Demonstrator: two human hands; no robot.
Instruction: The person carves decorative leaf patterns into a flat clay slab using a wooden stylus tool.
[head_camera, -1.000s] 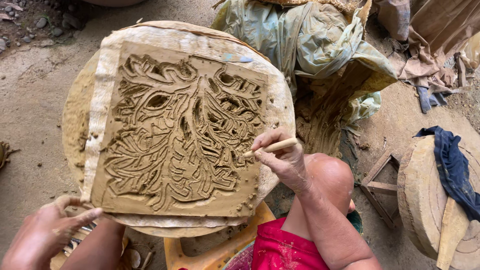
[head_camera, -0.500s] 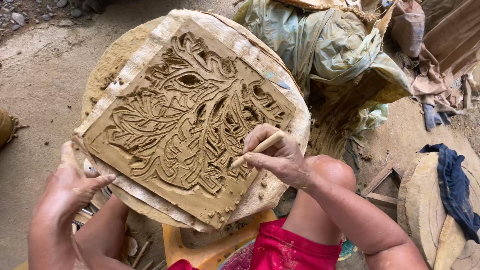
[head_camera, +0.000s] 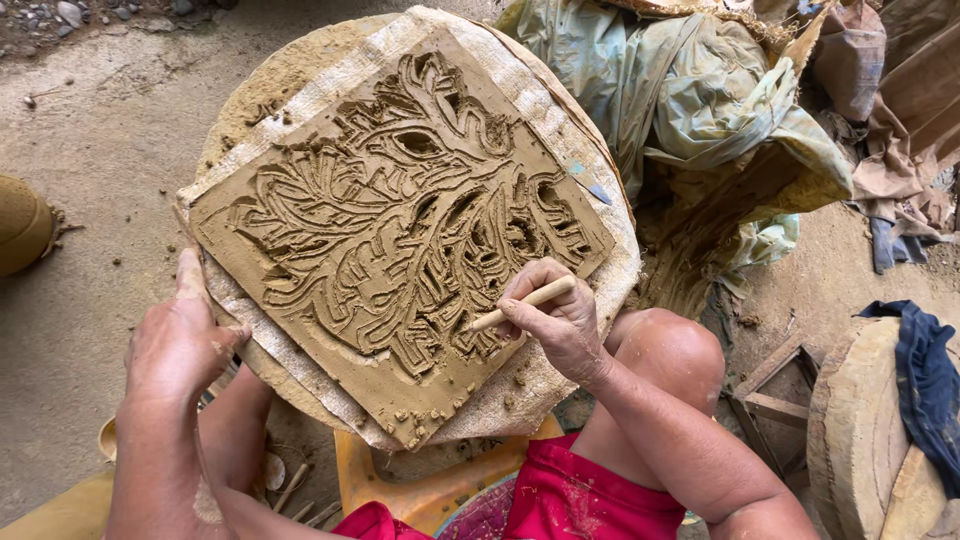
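Note:
A square slab of wet brown clay (head_camera: 400, 225), carved with a leafy relief pattern, lies on a cloth-covered round turntable (head_camera: 560, 110). My right hand (head_camera: 560, 320) grips a thin wooden carving stick (head_camera: 520, 303); its tip touches the carved grooves near the slab's lower right. My left hand (head_camera: 180, 340) rests flat against the turntable's left rim, thumb up, holding nothing. Small clay crumbs lie on the slab's lower corner (head_camera: 420, 415).
Crumpled plastic sheeting (head_camera: 690, 110) is heaped at the upper right. A round wooden block (head_camera: 860, 430) with a dark blue cloth (head_camera: 925, 385) stands at the right. A yellow plastic stool (head_camera: 420, 490) sits under the turntable. Bare dirt floor (head_camera: 90, 150) lies left.
The turntable and slab have rotated clockwise, now sitting diamond-wise. My left hand moved up onto the left rim. My right hand kept the stick on the carving.

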